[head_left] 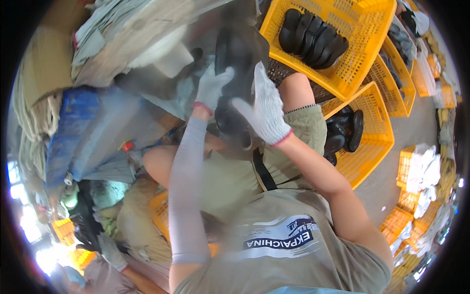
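My left hand, in a white knitted glove with a red cuff, lies at the edge of a long black shoe-shaped piece. Its thumb reaches across the piece and the fingers seem closed on its edge, though blur softens the contact. On the other side of the piece is my right hand, gloved the same way. Its fingers are stretched out and its thumb stands apart, with nothing held. The black piece lies above my lap, before a dark, smeared work surface whose details I cannot make out.
A yellow crate at upper right holds a row of black footwear pieces. Below it another yellow crate contains black shoes. Blue sheeting and stacked cloth are at left. A co-worker's gloved hand shows at lower left.
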Action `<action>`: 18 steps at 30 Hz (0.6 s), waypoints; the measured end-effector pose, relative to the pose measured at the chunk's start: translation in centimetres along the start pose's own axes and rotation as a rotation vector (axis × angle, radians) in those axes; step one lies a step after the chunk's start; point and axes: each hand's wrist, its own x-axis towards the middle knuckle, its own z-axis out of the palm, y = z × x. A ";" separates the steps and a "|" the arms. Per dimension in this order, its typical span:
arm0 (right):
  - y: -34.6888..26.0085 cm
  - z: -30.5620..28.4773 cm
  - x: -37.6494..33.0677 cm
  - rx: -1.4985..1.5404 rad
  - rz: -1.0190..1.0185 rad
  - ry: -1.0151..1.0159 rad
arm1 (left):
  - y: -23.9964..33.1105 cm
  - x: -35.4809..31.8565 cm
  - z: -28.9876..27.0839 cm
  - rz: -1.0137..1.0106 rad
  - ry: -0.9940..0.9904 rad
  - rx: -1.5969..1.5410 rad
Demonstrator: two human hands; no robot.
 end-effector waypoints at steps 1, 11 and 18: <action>-0.2 -0.8 -0.1 -0.050 -0.163 -0.293 | 0.5 -0.2 0.1 -0.058 0.050 0.018; -7.9 -0.6 4.8 0.405 -0.286 -0.462 | -0.3 -3.0 -5.7 -0.161 0.616 -0.746; -12.6 -1.9 6.5 0.096 -0.027 -0.745 | -0.9 -4.0 -1.0 -0.041 0.367 -1.097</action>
